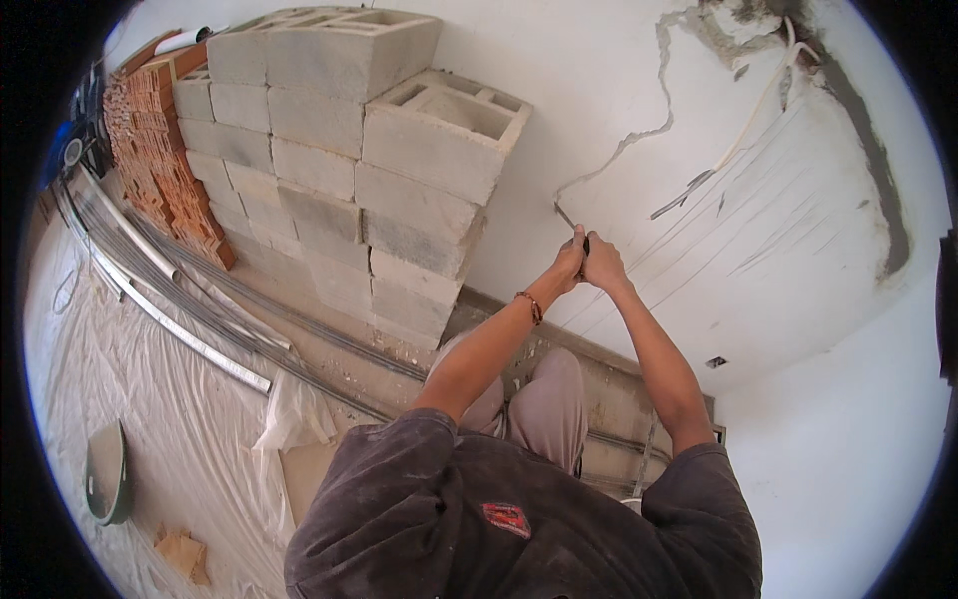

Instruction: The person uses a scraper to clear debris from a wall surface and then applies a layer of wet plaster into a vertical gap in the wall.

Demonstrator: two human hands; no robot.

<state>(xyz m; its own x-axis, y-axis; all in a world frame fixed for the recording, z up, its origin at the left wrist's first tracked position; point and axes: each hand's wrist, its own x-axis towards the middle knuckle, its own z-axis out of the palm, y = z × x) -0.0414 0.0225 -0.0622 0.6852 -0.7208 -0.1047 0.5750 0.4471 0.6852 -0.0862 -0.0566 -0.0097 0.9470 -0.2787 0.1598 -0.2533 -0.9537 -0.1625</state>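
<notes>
Both of my hands are raised against the white wall [718, 250], closed together around the dark handle of a thin metal tool [563, 214]. My left hand [567, 262], with a beaded bracelet at the wrist, is on the left side of the grip; my right hand [604, 264] wraps it from the right. The tool's tip meets the lower end of a rough, winding groove [627, 143] cut in the plaster. Up and to the right, pale cables [743, 150] hang from a damaged patch, and a dark, wide channel [868, 150] curves down the wall.
Stacked concrete blocks [419, 205] stand close on my left, with red bricks [160, 150] beyond. Long pipes [200, 334] lie along the floor beside crumpled plastic sheeting [200, 439]. A green basin [106, 469] is at lower left. A small recessed box [717, 361] sits low in the wall.
</notes>
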